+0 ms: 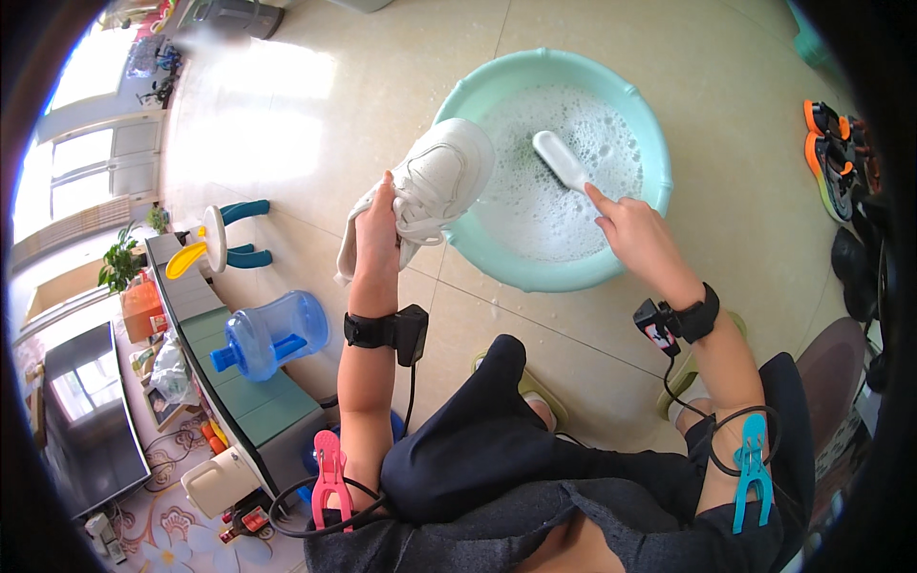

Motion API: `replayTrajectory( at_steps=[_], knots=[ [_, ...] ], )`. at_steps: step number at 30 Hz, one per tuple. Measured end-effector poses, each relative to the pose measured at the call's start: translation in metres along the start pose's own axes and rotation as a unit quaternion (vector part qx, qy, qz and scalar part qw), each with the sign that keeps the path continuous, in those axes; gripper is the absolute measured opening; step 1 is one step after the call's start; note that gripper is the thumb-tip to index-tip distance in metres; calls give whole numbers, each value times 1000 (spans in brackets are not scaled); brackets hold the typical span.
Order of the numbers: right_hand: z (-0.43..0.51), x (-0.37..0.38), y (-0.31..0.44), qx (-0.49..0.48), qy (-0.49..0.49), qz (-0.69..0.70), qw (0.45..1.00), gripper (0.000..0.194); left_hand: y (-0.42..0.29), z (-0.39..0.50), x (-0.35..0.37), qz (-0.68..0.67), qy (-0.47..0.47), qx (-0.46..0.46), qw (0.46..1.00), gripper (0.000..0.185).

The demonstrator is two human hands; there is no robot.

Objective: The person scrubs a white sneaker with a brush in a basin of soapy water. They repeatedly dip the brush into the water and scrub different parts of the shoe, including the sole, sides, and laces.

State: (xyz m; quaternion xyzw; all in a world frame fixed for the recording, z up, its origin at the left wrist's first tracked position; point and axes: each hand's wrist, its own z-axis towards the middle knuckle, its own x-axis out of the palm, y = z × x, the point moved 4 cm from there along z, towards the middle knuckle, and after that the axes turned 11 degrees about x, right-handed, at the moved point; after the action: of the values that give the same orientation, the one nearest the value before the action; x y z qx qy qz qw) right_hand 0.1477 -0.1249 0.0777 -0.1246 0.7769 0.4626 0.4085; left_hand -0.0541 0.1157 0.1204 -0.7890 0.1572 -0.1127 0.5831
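Observation:
A white lace-up shoe is gripped in my left hand, its toe just over the left rim of a mint-green plastic basin. Foamy water fills the lower part of the basin. My right hand reaches over the basin's near right rim and holds the end of a white scrubbing brush. The brush has its back up and its dark bristles turned down towards the suds; whether they touch the water I cannot tell. Each wrist wears a strapped black device with a cable.
A blue water jug stands by a cabinet on the left, near a small stool with teal legs. Sneakers and dark shoes line the right side. My slippered feet are on the tiled floor below the basin.

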Motion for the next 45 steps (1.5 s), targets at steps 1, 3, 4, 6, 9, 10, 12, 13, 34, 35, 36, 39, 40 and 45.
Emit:
replayTrajectory(
  at_steps=[1, 3, 4, 6, 9, 10, 12, 13, 34, 35, 36, 39, 40, 45],
  knots=[
    [5, 3, -3, 19, 2, -22, 1000, 41, 0, 0, 0, 0, -4, 0, 1000, 38],
    [16, 12, -10, 65, 22, -39, 997, 39, 0, 0, 3, -13, 2, -8, 1000, 38],
    [22, 16, -12, 75, 9, -44, 996, 38, 0, 0, 5, -25, 11, -18, 999, 38],
    [35, 28, -16, 113, -4, -25, 993, 39, 1, 0, 10, -73, 32, -49, 996, 38],
    [47, 46, -17, 78, 0, 45, 996, 43, 2, 1, 19, -156, 54, -90, 982, 37],
    [46, 53, -17, 79, 41, 61, 994, 45, 2, 1, 20, -165, 50, -91, 981, 36],
    [33, 55, -12, 64, 20, 137, 988, 46, 2, 1, 21, -176, 54, -105, 977, 35],
    [22, 52, -7, 46, -9, 175, 983, 46, 2, 1, 22, -178, 64, -117, 975, 34],
    [-25, 39, 69, 4, -9, 99, 995, 53, 20, 5, 24, -176, 33, -145, 973, 32],
    [-22, 35, 69, -4, -54, 116, 992, 53, 21, 3, 25, -182, 32, -152, 971, 32],
    [-23, 32, 70, -9, -98, 132, 986, 53, 20, 1, 25, -178, 25, -154, 972, 32],
    [-23, 33, 72, -26, -106, 105, 988, 54, 16, 2, 25, -169, -1, -158, 973, 32],
    [-23, 38, 72, -23, -64, 81, 994, 54, 15, 2, 25, -169, -11, -153, 974, 32],
    [-27, 38, 69, -29, -102, 94, 990, 57, 11, -5, 29, -155, -20, -122, 980, 31]
  ],
)
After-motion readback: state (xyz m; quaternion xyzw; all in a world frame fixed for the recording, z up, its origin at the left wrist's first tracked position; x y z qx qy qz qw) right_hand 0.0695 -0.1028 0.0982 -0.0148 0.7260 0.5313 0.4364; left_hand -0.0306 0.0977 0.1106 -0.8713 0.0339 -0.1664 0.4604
